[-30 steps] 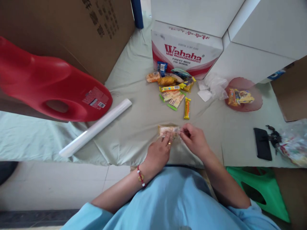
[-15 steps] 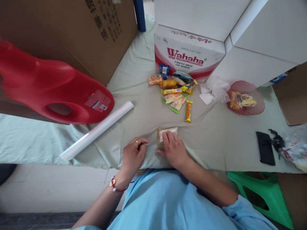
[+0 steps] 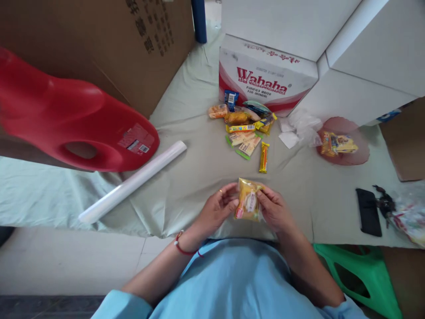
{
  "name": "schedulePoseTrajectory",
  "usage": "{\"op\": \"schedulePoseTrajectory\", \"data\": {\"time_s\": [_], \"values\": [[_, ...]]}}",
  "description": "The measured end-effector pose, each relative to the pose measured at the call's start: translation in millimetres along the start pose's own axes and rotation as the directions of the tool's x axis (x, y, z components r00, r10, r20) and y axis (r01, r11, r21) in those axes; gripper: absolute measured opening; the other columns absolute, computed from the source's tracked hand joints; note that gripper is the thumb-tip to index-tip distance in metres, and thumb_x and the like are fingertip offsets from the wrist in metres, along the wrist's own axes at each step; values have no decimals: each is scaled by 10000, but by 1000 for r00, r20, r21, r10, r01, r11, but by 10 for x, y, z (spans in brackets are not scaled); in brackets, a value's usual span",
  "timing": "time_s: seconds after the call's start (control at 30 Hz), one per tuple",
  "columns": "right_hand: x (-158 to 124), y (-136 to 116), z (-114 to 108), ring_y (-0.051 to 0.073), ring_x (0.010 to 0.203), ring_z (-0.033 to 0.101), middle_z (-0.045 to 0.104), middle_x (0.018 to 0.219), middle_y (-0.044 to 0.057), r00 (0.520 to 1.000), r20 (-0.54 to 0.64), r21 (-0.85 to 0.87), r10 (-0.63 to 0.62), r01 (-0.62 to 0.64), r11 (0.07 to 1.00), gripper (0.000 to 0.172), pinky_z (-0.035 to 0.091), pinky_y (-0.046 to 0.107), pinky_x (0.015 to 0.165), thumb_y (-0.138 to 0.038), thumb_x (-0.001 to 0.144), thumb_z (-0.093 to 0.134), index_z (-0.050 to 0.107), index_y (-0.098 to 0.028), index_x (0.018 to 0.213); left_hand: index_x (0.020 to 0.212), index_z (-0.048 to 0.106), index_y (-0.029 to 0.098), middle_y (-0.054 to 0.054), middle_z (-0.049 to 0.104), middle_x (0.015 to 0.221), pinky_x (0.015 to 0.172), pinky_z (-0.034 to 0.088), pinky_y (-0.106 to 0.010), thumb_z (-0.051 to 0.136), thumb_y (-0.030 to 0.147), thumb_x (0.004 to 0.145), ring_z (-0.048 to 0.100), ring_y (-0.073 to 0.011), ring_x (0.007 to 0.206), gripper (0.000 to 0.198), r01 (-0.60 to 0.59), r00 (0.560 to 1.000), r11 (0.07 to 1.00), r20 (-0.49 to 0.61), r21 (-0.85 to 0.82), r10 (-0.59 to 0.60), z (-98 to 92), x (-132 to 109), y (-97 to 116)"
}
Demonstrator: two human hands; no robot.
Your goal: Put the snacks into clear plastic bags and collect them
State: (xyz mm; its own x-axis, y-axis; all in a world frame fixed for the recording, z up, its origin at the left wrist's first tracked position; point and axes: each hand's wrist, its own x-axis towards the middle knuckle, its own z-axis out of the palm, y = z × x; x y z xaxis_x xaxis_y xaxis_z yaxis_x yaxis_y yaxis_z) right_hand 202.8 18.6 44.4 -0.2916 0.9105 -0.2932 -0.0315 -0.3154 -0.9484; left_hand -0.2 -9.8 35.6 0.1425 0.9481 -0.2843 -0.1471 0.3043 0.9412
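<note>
A small clear-wrapped snack packet (image 3: 248,201), yellowish with a pale label, is held up above the cloth near the table's front edge. My right hand (image 3: 275,208) pinches its right side between thumb and fingers. At the packet's left edge, my left hand (image 3: 217,208) has its thumb against the side and its fingers curved, their tips partly hidden behind the wrapper. Just beyond the packet lies a narrow yellow snack bar (image 3: 263,157). Behind that is a pile of wrapped snacks (image 3: 244,122), with green-edged packets (image 3: 245,144) at its front.
A white roll (image 3: 133,182) and a big red jug (image 3: 109,128) lie to the left before a cardboard box (image 3: 133,57). Behind the snacks stands a Wahaha carton (image 3: 265,75). Rightward are crumpled plastic (image 3: 303,126), a pink dish (image 3: 361,141) with snacks, and a black phone (image 3: 368,212).
The packet has been lifted from the cloth and turned so that its labelled face shows. My left hand has moved right to its edge; my right hand has shifted to its right side.
</note>
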Motion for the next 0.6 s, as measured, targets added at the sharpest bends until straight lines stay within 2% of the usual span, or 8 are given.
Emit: {"op": "schedulePoseTrajectory", "data": {"time_s": [0.07, 0.17, 0.3, 0.4, 0.47, 0.53, 0.57, 0.6], "values": [[7, 71, -22, 223, 917, 706, 764, 1028, 34, 996, -66, 66, 58, -54, 996, 413, 576, 338, 864, -608, 953, 673, 740, -255, 1156, 1152, 695, 153, -132, 774, 1123, 916, 591, -393, 747, 603, 857, 733, -253, 1000, 540, 95, 994, 992, 54, -77, -91, 116, 48, -6], [-49, 152, -20, 230, 981, 705, 761, 1104, 47, 981, -191, 43, 33, -25, 999, 459, 579, 344, 895, -636, 992, 592, 720, -251, 1207, 1069, 696, 158, -103, 782, 1049, 887, 591, -359, 770, 574, 844, 733, -224, 942, 478, 117, 993, 991, 41, -69, -114, 247, 116, -31], [-224, 152, -48, 252, 1110, 692, 737, 1240, 72, 980, -181, -185, -85, 51, 981, 514, 558, 375, 994, -605, 989, 615, 644, -256, 1365, 1098, 697, 164, -109, 785, 1071, 864, 597, -353, 706, 517, 887, 744, -225, 952, 411, 75, 993, 997, 95, 4, -75, 357, 199, -95], [-264, 34, -354, 253, 1080, 696, 744, 1204, 83, 953, -254, -354, -168, 71, 932, 448, 556, 390, 973, -562, 985, 632, 670, -247, 1302, 1080, 718, 172, -103, 796, 1034, 863, 597, -359, 655, 479, 908, 753, -229, 937, 357, 20, 994, 984, 106, 175, -39, 345, 225, -123], [-162, -153, -837, 246, 994, 698, 752, 1073, 80, 859, -441, -438, -261, 48, 898, 364, 562, 392, 913, -545, 985, 628, 711, -229, 1144, 1071, 734, 187, -87, 805, 1008, 860, 593, -354, 614, 464, 931, 755, -226, 928, 333, -26, 997, 946, 81, 322, -1, 255, 222, -118], [63, -437, -1526, 237, 987, 690, 735, 1030, 83, 681, -611, -492, -403, 72, 868, 292, 552, 396, 905, -483, 962, 663, 701, -208, 1052, 1063, 742, 203, -67, 809, 983, 835, 590, -341, 578, 468, 953, 755, -220, 903, 331, -59, 998, 890, 31, 451, 51, 108, 205, -110], [215, -604, -1909, 225, 974, 689, 724, 1022, 90, 557, -674, -504, -485, 133, 853, 244, 546, 393, 897, -427, 958, 659, 686, -194, 1026, 1054, 743, 209, -58, 810, 968, 824, 589, -335, 566, 474, 961, 754, -217, 887, 332, -70, 997, 859, 1, 508, 81, 24, 193, -112], [386, -778, -2287, 210, 937, 690, 718, 1007, 103, 488, -700, -510, -522, 170, 843, 182, 542, 385, 877, -351, 949, 659, 673, -173, 990, 1045, 743, 213, -48, 808, 947, 809, 588, -330, 556, 478, 967, 753, -215, 866, 333, -76, 993, 825, -30, 561, 112, -58, 180, -122]]}}
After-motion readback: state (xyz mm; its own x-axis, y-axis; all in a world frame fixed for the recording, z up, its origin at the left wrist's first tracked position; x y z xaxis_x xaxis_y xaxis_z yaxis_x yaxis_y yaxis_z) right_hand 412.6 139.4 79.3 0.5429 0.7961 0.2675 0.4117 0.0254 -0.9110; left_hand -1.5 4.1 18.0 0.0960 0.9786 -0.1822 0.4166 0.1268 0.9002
